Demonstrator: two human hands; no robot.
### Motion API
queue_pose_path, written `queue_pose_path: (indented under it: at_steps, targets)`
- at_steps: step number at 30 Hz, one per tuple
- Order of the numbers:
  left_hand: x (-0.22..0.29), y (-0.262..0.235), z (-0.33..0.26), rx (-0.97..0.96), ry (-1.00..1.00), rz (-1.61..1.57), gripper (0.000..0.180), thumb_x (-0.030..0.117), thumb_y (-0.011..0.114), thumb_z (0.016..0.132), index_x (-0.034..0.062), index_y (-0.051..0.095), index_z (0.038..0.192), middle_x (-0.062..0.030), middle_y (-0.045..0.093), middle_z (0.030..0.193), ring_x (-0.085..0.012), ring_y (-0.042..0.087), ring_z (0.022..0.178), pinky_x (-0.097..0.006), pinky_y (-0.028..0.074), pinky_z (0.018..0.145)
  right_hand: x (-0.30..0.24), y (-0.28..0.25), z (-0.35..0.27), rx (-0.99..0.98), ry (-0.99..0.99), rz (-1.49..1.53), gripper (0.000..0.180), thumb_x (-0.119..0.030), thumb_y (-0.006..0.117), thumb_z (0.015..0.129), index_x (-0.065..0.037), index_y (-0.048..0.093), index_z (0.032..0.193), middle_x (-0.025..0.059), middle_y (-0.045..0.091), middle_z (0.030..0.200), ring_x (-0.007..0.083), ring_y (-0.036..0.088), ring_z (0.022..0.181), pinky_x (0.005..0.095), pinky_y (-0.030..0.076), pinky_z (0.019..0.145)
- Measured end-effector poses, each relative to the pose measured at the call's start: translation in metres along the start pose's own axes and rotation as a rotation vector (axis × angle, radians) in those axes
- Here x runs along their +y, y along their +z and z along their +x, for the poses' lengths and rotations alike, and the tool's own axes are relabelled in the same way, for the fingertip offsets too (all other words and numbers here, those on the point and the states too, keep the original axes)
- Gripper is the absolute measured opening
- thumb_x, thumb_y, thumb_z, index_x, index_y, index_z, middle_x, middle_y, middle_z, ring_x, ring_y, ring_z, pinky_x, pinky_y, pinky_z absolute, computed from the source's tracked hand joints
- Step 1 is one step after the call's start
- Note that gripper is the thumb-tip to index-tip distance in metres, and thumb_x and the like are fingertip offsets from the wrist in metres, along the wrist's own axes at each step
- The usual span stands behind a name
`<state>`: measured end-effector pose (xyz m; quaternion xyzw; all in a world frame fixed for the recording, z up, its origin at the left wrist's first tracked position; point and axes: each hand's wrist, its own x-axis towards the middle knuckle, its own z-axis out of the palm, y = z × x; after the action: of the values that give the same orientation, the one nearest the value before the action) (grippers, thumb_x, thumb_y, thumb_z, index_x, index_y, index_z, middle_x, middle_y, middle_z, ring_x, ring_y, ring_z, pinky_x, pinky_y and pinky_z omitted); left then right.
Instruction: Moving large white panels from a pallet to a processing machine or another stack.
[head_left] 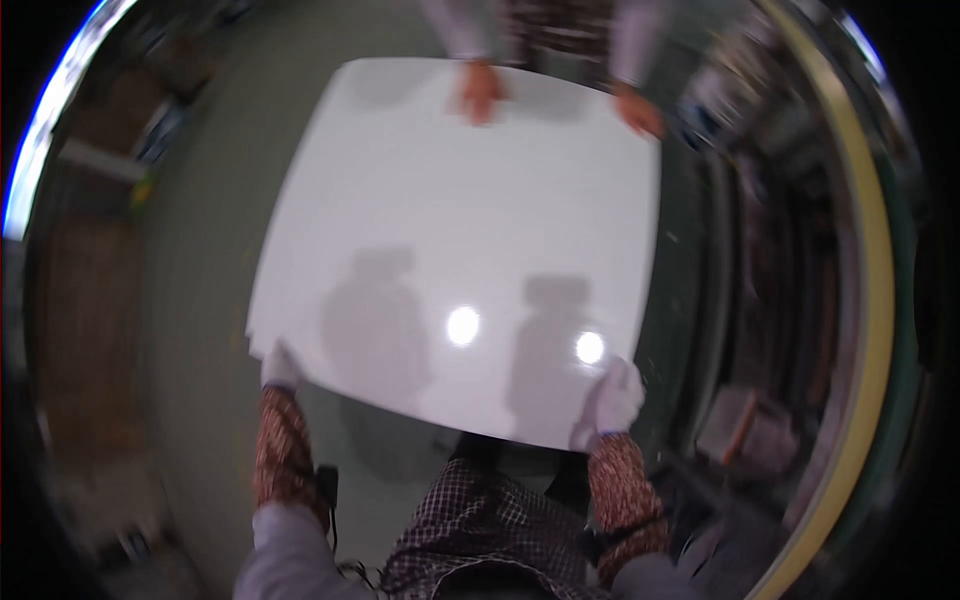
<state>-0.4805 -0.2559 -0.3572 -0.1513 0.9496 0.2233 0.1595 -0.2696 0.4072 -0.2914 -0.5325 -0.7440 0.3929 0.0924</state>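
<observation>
A large glossy white panel [460, 220] is held flat above a green floor, with two light glares and two shadows on its near half. My left hand [279, 368], in a white glove, grips the panel's near left corner. My right hand [610, 403], also gloved in white, grips the near right edge. Across from me another person's bare hands [481, 92] rest on the far edge, one near the middle and one at the far right corner [640, 112].
Green floor [200, 260] lies beneath and to the left. Blurred brown stacks stand at the left [85, 300]. Dark racks and boxes crowd the right side [770, 300], with a yellow curved band [880, 300] beyond them.
</observation>
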Motion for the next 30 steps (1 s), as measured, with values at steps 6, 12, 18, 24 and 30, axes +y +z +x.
queue_pose_path:
  at_steps: [6,12,18,24,30]
  targets:
    - [0.074,0.052,-0.012,0.356,-0.096,-0.582,0.028,0.017,0.052,0.109,-0.0043,0.068,0.119,-0.0243,0.076,0.105,-0.0412,0.074,0.101,-0.046,0.058,0.088,0.017,-0.019,0.021,-0.034,-0.116,0.019,0.045,-0.034,0.055,0.106,0.010,0.066,0.103,0.0250,0.068,0.094,0.0361,0.062,0.086,0.0469,0.048,0.086]
    - [-0.043,0.026,0.019,0.401,0.062,-0.672,0.023,0.009,0.053,0.103,-0.0024,0.069,0.115,-0.0300,0.073,0.101,-0.0465,0.072,0.101,-0.050,0.058,0.086,0.013,0.002,0.013,-0.081,-0.142,0.084,0.048,-0.036,0.053,0.106,0.010,0.063,0.098,0.0289,0.066,0.089,0.0431,0.060,0.084,0.0510,0.046,0.083]
    - [0.021,0.108,0.013,0.268,0.164,-0.388,0.021,0.007,0.055,0.099,-0.0025,0.069,0.110,-0.0298,0.073,0.094,-0.0494,0.072,0.097,-0.053,0.058,0.082,0.018,-0.033,0.031,-0.033,-0.084,-0.015,0.049,-0.037,0.054,0.105,0.011,0.065,0.103,0.0308,0.067,0.096,0.0449,0.062,0.091,0.0519,0.047,0.086]
    - [0.044,0.095,0.026,0.181,0.129,-0.339,0.025,0.009,0.054,0.100,-0.0027,0.068,0.117,-0.0311,0.073,0.104,-0.0474,0.071,0.106,-0.051,0.057,0.089,0.024,-0.027,0.022,0.024,-0.103,-0.007,0.049,-0.037,0.054,0.106,0.009,0.067,0.114,0.0325,0.070,0.106,0.0444,0.066,0.100,0.0500,0.049,0.092]
    - [-0.079,-0.054,0.023,0.205,0.082,-0.661,0.035,0.014,0.047,0.109,-0.0068,0.064,0.131,-0.0214,0.073,0.125,-0.0341,0.070,0.118,-0.040,0.055,0.101,-0.007,0.008,0.000,-0.085,-0.114,0.068,0.048,-0.038,0.053,0.106,0.004,0.070,0.122,0.0319,0.072,0.113,0.0489,0.067,0.111,0.0495,0.051,0.098]
